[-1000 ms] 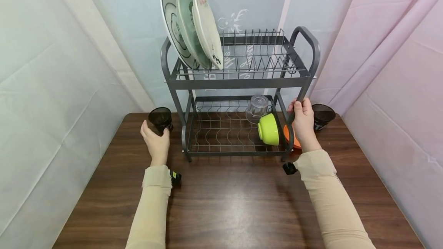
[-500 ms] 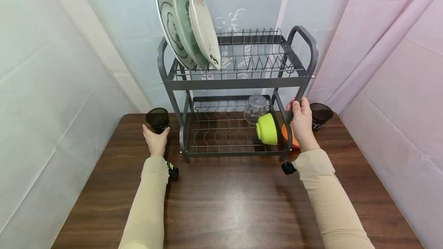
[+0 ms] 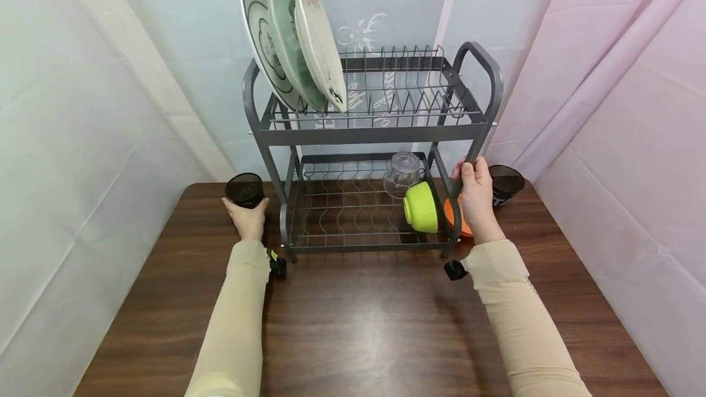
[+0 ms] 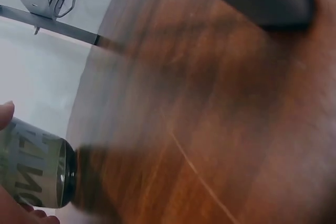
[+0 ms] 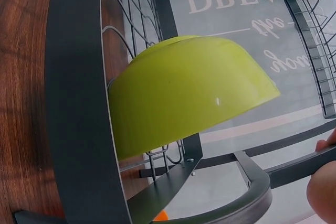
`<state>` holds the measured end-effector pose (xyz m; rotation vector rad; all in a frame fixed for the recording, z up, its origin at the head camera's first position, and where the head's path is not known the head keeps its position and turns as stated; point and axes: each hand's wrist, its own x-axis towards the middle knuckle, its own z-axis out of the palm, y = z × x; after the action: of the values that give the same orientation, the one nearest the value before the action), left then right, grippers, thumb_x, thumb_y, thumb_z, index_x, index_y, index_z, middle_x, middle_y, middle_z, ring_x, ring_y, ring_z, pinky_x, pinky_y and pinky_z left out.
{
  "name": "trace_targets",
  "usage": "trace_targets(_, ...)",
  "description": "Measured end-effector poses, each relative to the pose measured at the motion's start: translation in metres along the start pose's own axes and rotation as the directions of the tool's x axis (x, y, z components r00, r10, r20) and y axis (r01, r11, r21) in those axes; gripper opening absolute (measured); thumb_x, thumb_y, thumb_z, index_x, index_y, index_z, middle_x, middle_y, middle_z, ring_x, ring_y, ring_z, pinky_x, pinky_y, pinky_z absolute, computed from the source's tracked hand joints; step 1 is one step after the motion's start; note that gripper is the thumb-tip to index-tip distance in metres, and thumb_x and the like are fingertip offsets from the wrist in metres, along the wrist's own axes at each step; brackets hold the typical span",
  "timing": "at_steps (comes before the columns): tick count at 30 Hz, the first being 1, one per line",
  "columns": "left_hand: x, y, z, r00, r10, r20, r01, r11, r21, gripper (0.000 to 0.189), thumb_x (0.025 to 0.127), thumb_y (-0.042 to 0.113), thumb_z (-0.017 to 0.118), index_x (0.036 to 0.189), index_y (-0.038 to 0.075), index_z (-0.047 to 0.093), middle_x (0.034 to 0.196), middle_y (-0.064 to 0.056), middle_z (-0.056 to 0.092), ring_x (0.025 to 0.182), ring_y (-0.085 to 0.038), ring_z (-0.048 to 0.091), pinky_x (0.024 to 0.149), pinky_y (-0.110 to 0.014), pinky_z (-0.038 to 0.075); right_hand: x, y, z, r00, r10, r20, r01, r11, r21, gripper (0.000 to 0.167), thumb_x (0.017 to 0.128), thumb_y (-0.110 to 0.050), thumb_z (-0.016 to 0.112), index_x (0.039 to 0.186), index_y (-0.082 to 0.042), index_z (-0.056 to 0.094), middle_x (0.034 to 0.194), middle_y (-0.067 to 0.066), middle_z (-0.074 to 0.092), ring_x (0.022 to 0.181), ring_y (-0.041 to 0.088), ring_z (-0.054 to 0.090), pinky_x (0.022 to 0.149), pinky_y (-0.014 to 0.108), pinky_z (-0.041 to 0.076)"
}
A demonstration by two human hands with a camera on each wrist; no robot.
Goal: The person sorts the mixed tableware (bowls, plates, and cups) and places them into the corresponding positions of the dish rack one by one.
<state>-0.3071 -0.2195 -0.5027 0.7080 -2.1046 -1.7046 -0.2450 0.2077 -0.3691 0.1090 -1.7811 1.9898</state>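
At the table's left back stands a dark see-through cup (image 3: 244, 191), lettering on its side in the left wrist view. My left hand (image 3: 247, 219) holds this cup (image 4: 37, 166) between thumb and fingers, the far fingers hidden behind it. Right of it is a two-tier dark metal dish rack (image 3: 375, 135). My right hand (image 3: 477, 192) grips the rack's right front post. A lime-green bowl (image 3: 421, 207) lies tipped on its side on the lower tier, close to that hand; the right wrist view shows the bowl (image 5: 189, 93) large. Behind it stands an upside-down clear glass (image 3: 401, 175).
Three plates (image 3: 322, 41) lean in the upper tier's left slots. Beyond the right post are an orange dish (image 3: 466, 228), partly hidden, and a second dark cup (image 3: 505, 184). Cloth walls (image 3: 83, 109) enclose the wooden table (image 3: 353, 323) on the left, back and right.
The whole head view shifts slightly left. My left wrist has moved forward behind the cup, which keeps its place beside the rack. My right hand stays on the post.
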Motion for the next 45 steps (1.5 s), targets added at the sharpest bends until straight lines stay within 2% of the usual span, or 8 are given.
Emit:
trace_targets(9, 0.001, 0.001, 0.007, 0.997, -0.039, -0.062, 0.031, 0.993, -0.112, 0.109, 0.077, 0.015, 0.073, 0.148, 0.011, -0.010, 0.157, -0.008, -0.004, 0.144, -0.023, 0.007, 0.117, -0.034, 0.013, -0.003, 0.000, 0.003, 1.000, -0.005, -0.013, 0.005, 1.000, 0.006, 0.015, 0.098, -0.012, 0.036, 0.088, -0.013, 0.046, 0.070, 0.001, 0.048, 0.073, 0.014, 0.044, 0.071, 0.023, 0.036)
trace_targets(17, 0.003, -0.003, 0.005, 0.995, -0.031, -0.093, 0.030, 0.999, -0.015, 0.098, 0.079, 0.027, 0.071, 0.149, 0.013, 0.003, 0.155, -0.012, 0.013, 0.141, -0.028, 0.020, 0.116, -0.039, 0.019, -0.003, -0.002, 0.005, 1.000, -0.023, -0.019, 0.023, 1.000, 0.007, 0.015, 0.098, -0.012, 0.036, 0.088, -0.013, 0.046, 0.070, 0.000, 0.048, 0.073, 0.013, 0.044, 0.071, 0.022, 0.036)
trace_targets(25, 0.002, -0.006, -0.006, 0.992, 0.004, -0.129, -0.002, 1.000, 0.012, 0.088, 0.077, 0.031, 0.073, 0.144, 0.011, 0.020, 0.148, -0.014, 0.028, 0.137, -0.029, 0.030, 0.114, -0.039, 0.024, 0.000, 0.004, 0.004, 0.998, -0.028, -0.047, 0.030, 0.998, 0.051, 0.016, 0.098, -0.010, 0.036, 0.087, -0.011, 0.047, 0.068, 0.001, 0.048, 0.070, 0.013, 0.045, 0.070, 0.022, 0.036)
trace_targets(30, -0.002, -0.007, -0.010, 0.990, 0.029, -0.139, -0.027, 0.999, 0.019, 0.087, 0.076, 0.032, 0.074, 0.143, 0.010, 0.023, 0.146, -0.016, 0.031, 0.135, -0.031, 0.032, 0.113, -0.041, 0.025, 0.004, 0.014, 0.001, 0.998, -0.028, -0.058, 0.032, 0.997, 0.070, 0.014, 0.097, -0.013, 0.038, 0.087, -0.013, 0.048, 0.068, 0.000, 0.048, 0.069, 0.012, 0.045, 0.070, 0.021, 0.036)
trace_targets(38, -0.014, -0.008, -0.019, 0.985, 0.087, -0.150, -0.083, 0.996, 0.033, 0.086, 0.075, 0.032, 0.075, 0.142, 0.009, 0.025, 0.144, -0.016, 0.032, 0.135, -0.032, 0.032, 0.112, -0.042, 0.025, 0.005, 0.018, 0.000, 0.997, -0.050, -0.054, 0.054, 0.995, 0.078, 0.012, 0.096, -0.018, 0.042, 0.087, -0.014, 0.049, 0.068, -0.002, 0.048, 0.069, 0.011, 0.046, 0.070, 0.020, 0.037)
trace_targets(45, -0.026, -0.008, -0.026, 0.985, 0.099, -0.139, -0.097, 0.995, 0.019, 0.087, 0.076, 0.037, 0.073, 0.142, 0.011, 0.023, 0.145, -0.013, 0.030, 0.135, -0.031, 0.031, 0.112, -0.043, 0.025, 0.005, 0.018, 0.000, 0.997, -0.039, -0.067, 0.043, 0.997, 0.066, 0.012, 0.096, -0.018, 0.043, 0.086, -0.016, 0.050, 0.068, -0.002, 0.048, 0.069, 0.011, 0.046, 0.068, 0.019, 0.037)
